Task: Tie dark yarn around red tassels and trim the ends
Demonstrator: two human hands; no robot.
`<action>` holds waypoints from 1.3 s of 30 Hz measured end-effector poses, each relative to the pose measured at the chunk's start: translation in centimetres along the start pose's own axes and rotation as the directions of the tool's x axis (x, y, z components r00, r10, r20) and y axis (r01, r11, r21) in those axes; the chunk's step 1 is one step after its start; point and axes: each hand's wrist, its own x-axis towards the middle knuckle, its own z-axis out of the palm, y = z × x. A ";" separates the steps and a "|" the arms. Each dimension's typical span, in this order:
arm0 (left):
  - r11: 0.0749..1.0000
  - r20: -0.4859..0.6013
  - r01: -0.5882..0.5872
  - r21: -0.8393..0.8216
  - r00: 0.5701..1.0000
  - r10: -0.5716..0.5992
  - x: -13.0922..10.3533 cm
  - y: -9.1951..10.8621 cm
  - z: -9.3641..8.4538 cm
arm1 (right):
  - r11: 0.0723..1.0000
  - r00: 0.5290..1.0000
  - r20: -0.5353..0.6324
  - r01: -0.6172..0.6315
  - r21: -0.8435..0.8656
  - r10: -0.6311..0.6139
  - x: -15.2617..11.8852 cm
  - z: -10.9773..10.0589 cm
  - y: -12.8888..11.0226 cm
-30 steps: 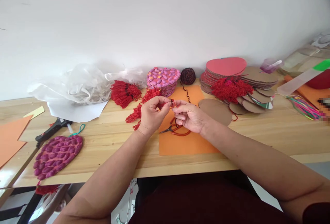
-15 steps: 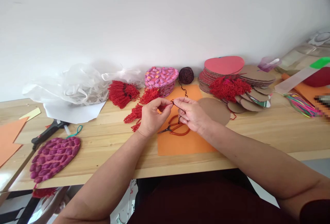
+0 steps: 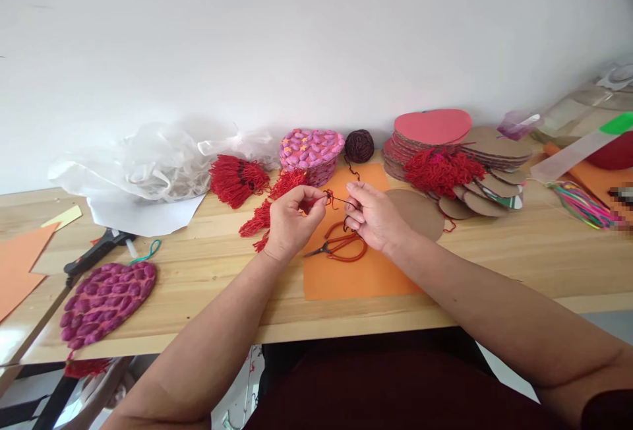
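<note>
My left hand pinches a small bunch of red yarn at its fingertips, where a dark strand is wrapped or knotted. My right hand grips that dark yarn, which runs taut between the two hands. Behind them sits a ball of dark yarn with a loose strand trailing forward. Scissors with red handles lie below my hands on a sheet of orange paper. Beside my left hand are red yarn tassels; a round cardboard piece is by my right.
A heart covered in purple yarn lumps and a glue gun lie at left, near a white plastic bag. Stacked hearts and red yarn are at right. A pink lumpy heart stack stands by the wall.
My right hand has moved slightly right, away from my left, drawing the dark strand straight between them. The red yarn at my left fingertips is now more exposed.
</note>
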 end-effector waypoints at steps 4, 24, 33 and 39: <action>0.998 -0.036 0.058 -0.024 0.998 -0.059 0.2 -0.2 0.0 | 0.996 0.992 0.117 0.053 -0.073 -0.044 -0.2 0.0 0.6; 0.889 0.200 -0.404 0.215 0.909 0.365 -0.1 -0.5 -0.4 | 0.215 0.686 0.615 0.717 -0.664 -0.389 -0.3 -1.4 -1.5; 0.944 0.172 0.055 -0.326 0.985 0.002 0.3 -0.4 -0.2 | 0.973 0.942 0.325 -0.005 -0.229 0.081 1.2 -1.3 -0.1; 0.997 -0.028 -0.015 -0.081 1.000 0.013 0.2 -0.4 0.1 | 0.962 0.932 0.240 -0.269 -0.044 0.271 0.4 -0.3 0.9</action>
